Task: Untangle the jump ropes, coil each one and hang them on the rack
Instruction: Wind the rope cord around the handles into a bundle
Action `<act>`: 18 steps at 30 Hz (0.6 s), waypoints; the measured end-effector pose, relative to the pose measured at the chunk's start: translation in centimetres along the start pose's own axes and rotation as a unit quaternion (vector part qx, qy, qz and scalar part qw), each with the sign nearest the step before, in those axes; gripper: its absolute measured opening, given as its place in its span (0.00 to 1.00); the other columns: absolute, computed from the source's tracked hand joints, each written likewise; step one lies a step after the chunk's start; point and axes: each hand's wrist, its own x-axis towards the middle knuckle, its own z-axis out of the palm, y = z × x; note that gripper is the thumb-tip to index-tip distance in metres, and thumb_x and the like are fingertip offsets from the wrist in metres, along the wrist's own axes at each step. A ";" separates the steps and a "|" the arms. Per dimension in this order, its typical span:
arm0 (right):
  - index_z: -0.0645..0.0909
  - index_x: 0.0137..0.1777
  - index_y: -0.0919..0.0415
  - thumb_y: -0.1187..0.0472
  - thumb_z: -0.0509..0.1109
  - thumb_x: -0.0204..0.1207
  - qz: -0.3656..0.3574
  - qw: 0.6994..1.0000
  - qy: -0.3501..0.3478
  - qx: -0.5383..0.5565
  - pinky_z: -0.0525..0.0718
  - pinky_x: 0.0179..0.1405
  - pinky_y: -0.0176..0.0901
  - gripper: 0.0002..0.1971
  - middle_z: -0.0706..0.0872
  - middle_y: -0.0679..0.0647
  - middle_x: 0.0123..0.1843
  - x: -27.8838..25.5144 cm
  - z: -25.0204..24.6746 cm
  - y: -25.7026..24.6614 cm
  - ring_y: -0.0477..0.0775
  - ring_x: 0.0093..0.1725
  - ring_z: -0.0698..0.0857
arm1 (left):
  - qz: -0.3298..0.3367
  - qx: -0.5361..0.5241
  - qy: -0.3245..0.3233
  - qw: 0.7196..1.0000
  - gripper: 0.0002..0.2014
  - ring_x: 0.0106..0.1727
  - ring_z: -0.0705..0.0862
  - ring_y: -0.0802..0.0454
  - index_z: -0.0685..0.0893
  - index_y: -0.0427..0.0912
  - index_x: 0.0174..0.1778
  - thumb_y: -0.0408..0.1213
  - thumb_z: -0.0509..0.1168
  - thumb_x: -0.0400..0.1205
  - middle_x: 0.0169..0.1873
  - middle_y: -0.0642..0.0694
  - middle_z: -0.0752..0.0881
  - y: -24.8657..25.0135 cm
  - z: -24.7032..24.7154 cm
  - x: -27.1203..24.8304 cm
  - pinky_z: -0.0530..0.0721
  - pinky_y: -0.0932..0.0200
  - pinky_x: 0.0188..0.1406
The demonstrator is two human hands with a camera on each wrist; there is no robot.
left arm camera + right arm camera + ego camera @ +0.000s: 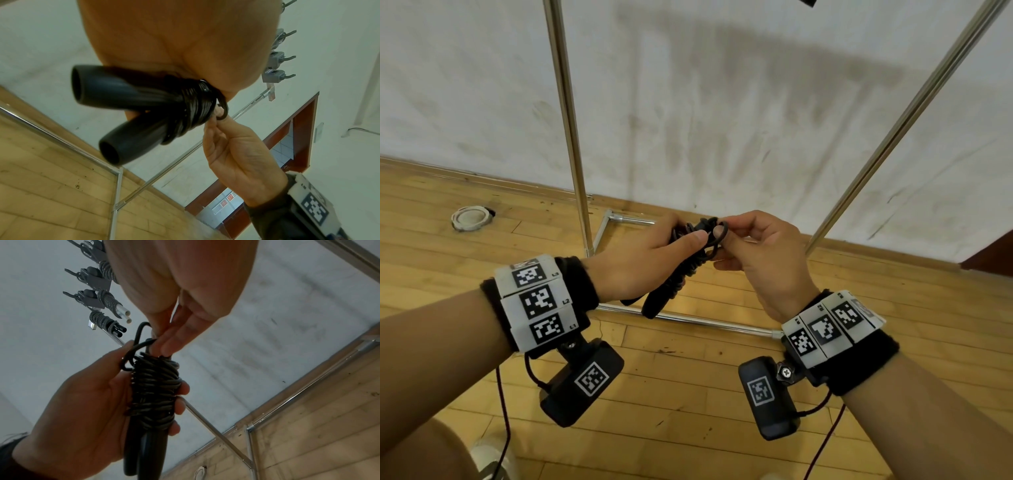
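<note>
White scuffed wall (722, 102) fills the back, pale wood plank floor (688, 394) below it. Chrome tube rack (566, 120) stands against the wall: one upright left of centre, a slanted pole on the right, base bars on the floor under the hands. In the right wrist view the rack's top rail carries grey clip hooks (93, 278) with already coiled ropes hanging from them, one with white handle ends (125, 316), one with black handle ends (119, 331); the left wrist view shows more grey hooks in a row.

Left hand (640, 260) grips the black coiled jump rope (688, 270) in mid-air in front of the rack, fingers curled round the wrapped cord section, thumb on top near the upper end. The rope's two black tubular handles (107, 91) lie side by side, slightly splayed, and stick out below the fist, pointing down toward the person. Cord is wound many turns round the handles' upper part (154, 386).

Right hand (760, 253) is just beside the left, touching the bundle's top; thumb and forefinger pinch a small loose loop of black cord (720, 233) that sticks out above the left fist, other fingers (179, 337) loosely straight

Small white round object (470, 217) lies on the floor far left, near the wall
</note>
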 end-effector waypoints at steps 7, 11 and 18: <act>0.84 0.49 0.58 0.66 0.79 0.73 -0.005 1.000 -0.006 -0.014 0.88 0.37 0.41 0.08 0.91 0.48 0.43 0.0 -0.4 0.3 0.48 0.42 0.91 | -0.005 -0.034 -0.026 0.999 0.20 0.45 0.89 0.38 0.75 0.46 0.61 0.57 0.63 0.82 0.47 0.40 0.88 0.1 -0.1 -0.2 0.89 0.30 0.50; 0.85 0.55 0.59 0.62 0.79 0.71 0.024 0.999 -0.044 -0.004 0.88 0.41 0.42 0.13 0.93 0.55 0.48 0.1 -0.8 0.1 0.52 0.46 0.91 | -0.015 -0.062 -0.051 0.997 0.22 0.50 0.88 0.29 0.75 0.45 0.60 0.56 0.63 0.79 0.51 0.35 0.86 0.5 -0.3 -0.4 0.88 0.29 0.51; 0.87 0.43 0.61 0.64 0.82 0.66 -0.005 0.999 -0.031 -0.029 0.87 0.37 0.39 0.08 0.93 0.58 0.41 0.2 -1.1 0.0 0.53 0.39 0.91 | -0.011 -0.052 -0.058 0.997 0.24 0.50 0.89 0.31 0.76 0.44 0.60 0.59 0.64 0.77 0.50 0.38 0.88 0.2 -0.3 -0.4 0.89 0.32 0.51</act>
